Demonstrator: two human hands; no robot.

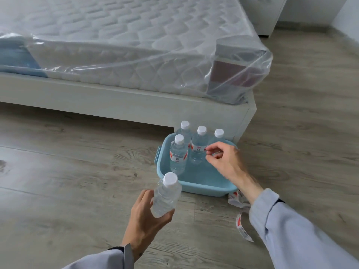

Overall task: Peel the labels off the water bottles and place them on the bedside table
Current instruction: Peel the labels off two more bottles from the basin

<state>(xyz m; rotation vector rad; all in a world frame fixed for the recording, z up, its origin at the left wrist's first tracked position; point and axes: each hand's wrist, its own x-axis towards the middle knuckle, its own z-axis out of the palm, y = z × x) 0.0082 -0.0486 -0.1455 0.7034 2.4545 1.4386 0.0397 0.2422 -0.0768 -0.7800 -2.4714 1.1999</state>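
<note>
Left hand (143, 216) grips bare bottle (166, 197) beside four-bottle tub (204, 186).

This is a bedroom in a home, freshly furnished by the look of it. A quilted mattress (120, 45), wrapped in clear plastic (252, 74), lies on a low white bed frame (116, 101). Grey wood-look floor (68, 171) runs to pale walls, and a white cabinet (266, 14) stands in the far corner.

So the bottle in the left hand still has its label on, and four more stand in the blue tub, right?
Not quite. In the head view, the bottle in the left hand is bare, its label already off. Four more do stand in the blue tub.
</note>
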